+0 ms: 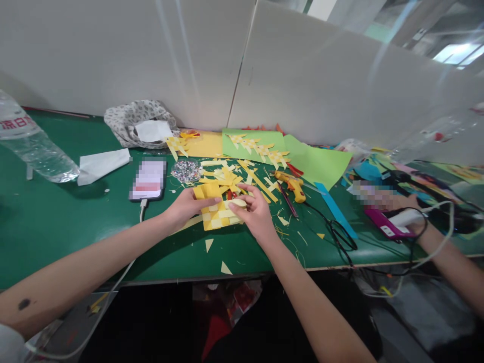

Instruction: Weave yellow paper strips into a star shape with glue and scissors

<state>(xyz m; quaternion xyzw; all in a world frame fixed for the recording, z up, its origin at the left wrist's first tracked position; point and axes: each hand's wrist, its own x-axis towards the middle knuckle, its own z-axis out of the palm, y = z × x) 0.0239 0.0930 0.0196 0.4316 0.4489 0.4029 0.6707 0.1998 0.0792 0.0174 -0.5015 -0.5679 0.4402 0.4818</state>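
Note:
Between both hands I hold a woven piece of yellow and pale-yellow paper strips (216, 218) in a checkered pattern, just above the green table. My left hand (186, 205) grips its left side, thumb lying across the front. At the right side, my right hand (254, 209) pinches a pale strip end of the weave. Right behind lie loose yellow paper strips (227, 176) and scraps, with something small and red partly hidden by my fingers. A yellow hot glue gun (291, 185) and a dark purple pen-like tool (288, 200) lie to the right of my right hand.
A charging phone (148, 179) and a water bottle (38, 146) are at left. Finished woven yellow pieces (259, 148) rest on green paper (321, 156) at the back. Cords and a blue strip (336, 212) lie at right, near another person's hand (401, 201) holding a phone.

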